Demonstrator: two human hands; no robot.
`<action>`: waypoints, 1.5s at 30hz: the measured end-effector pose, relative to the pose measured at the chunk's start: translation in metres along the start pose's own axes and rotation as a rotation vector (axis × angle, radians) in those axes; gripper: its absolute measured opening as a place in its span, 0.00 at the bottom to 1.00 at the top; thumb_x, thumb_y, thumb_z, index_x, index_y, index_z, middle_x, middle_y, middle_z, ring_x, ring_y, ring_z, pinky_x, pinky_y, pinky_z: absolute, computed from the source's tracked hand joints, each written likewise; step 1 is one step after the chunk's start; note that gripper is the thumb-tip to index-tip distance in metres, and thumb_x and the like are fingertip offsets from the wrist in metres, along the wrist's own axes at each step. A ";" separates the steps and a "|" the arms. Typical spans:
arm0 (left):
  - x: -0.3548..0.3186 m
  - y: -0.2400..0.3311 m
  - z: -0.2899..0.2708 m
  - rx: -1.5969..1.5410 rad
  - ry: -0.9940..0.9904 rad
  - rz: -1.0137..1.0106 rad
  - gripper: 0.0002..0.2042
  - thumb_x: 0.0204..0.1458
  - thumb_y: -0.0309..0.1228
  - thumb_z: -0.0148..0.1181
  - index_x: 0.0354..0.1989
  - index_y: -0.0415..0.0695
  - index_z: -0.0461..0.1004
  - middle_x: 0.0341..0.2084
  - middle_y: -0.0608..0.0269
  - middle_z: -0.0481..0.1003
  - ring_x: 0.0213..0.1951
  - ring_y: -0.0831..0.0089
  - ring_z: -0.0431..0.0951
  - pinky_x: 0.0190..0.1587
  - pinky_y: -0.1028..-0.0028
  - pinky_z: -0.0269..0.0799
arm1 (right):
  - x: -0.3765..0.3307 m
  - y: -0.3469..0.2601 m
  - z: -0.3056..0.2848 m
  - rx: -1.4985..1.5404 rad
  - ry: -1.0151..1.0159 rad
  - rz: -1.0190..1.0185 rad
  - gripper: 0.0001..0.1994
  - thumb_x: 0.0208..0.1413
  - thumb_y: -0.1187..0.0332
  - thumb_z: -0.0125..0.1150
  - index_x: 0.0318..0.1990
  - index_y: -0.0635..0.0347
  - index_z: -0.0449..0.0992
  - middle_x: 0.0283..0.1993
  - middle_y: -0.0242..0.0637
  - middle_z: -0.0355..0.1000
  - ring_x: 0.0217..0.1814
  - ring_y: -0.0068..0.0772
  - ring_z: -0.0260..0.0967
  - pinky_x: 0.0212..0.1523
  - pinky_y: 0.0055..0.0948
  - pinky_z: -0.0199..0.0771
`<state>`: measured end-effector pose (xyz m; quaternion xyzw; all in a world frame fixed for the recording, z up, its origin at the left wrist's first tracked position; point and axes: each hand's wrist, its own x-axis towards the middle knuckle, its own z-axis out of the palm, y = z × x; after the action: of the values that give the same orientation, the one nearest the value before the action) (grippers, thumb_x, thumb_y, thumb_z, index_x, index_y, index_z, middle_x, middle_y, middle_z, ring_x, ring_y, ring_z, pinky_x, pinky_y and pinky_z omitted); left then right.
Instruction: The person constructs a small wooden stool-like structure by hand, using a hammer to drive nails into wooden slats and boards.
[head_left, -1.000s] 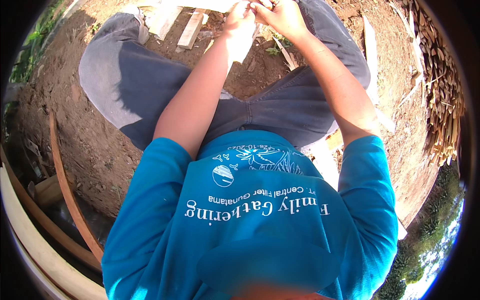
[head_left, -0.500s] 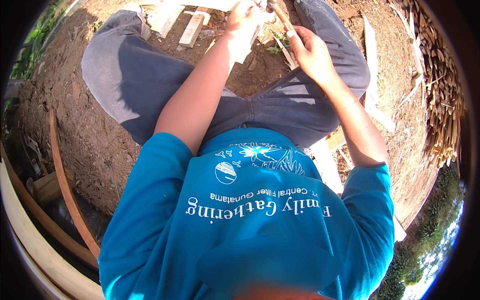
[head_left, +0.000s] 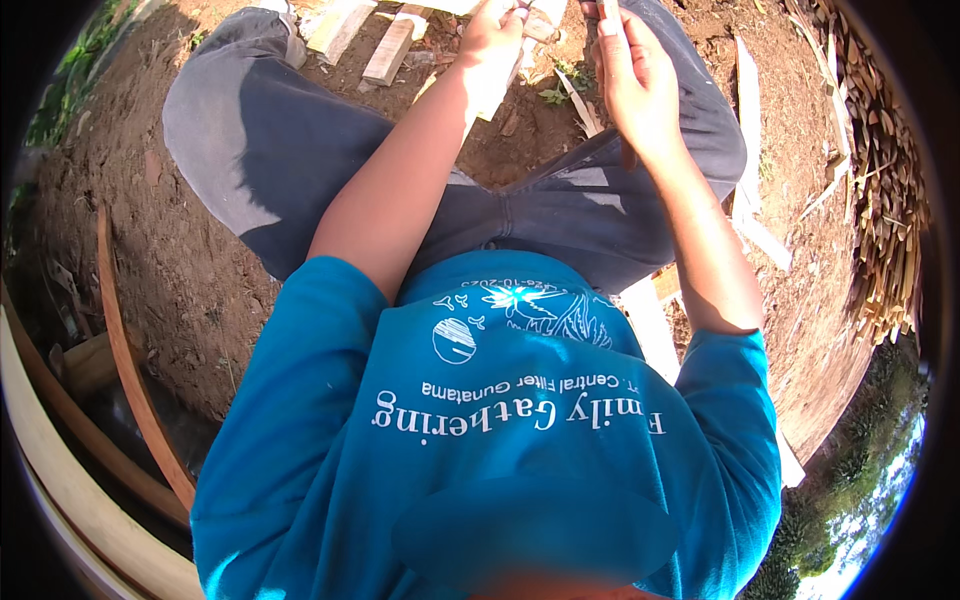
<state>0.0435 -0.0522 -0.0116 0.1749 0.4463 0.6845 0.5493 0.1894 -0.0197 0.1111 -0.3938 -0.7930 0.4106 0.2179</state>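
At the top edge my left hand point(head_left: 494, 38) is closed, its fingertips partly cut off by the frame. What it pinches is too small and bright to make out. A pale wood piece point(head_left: 492, 98) lies under that hand and wrist. To the right, over my right leg, my right hand point(head_left: 636, 75) is wrapped round the wooden handle of a hammer point(head_left: 628, 154). The handle's lower end sticks out below the palm. The hammer's head is out of view above the frame.
Several cut wood blocks point(head_left: 390, 52) lie on the dirt between my bent legs point(head_left: 270, 130). Long pale offcuts point(head_left: 746, 130) lie to the right, beside a large stack of split wood point(head_left: 888, 190). Curved planks point(head_left: 135, 350) stand at the left.
My right hand has swung the hammer up and away from the left hand, so its head has left the view. My left hand has stayed nearly in place.
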 end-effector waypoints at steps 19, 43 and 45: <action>0.012 -0.002 -0.010 0.316 0.146 -0.086 0.17 0.70 0.29 0.46 0.64 0.42 0.68 0.45 0.58 0.78 0.38 0.71 0.77 0.40 0.70 0.75 | 0.072 0.029 0.054 0.152 0.098 0.021 0.14 0.62 0.72 0.62 0.53 0.65 0.75 0.40 0.36 0.79 0.39 0.23 0.75 0.43 0.27 0.78; 0.008 0.003 0.000 -0.033 0.101 0.023 0.10 0.68 0.32 0.54 0.50 0.42 0.78 0.29 0.65 0.79 0.20 0.80 0.72 0.19 0.76 0.66 | 0.001 0.019 -0.009 -0.207 -0.077 0.065 0.15 0.70 0.60 0.56 0.48 0.65 0.78 0.30 0.37 0.76 0.34 0.25 0.74 0.39 0.29 0.73; 0.001 -0.004 -0.006 0.002 0.060 0.023 0.10 0.63 0.28 0.59 0.50 0.37 0.77 0.40 0.60 0.80 0.37 0.75 0.80 0.39 0.74 0.77 | -0.007 0.033 -0.010 -0.291 -0.155 0.146 0.15 0.70 0.60 0.57 0.50 0.65 0.78 0.32 0.39 0.77 0.35 0.26 0.74 0.41 0.30 0.74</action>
<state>0.0409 -0.0544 -0.0184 0.1596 0.4612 0.6953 0.5277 0.2147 -0.0086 0.0898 -0.4449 -0.8277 0.3356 0.0664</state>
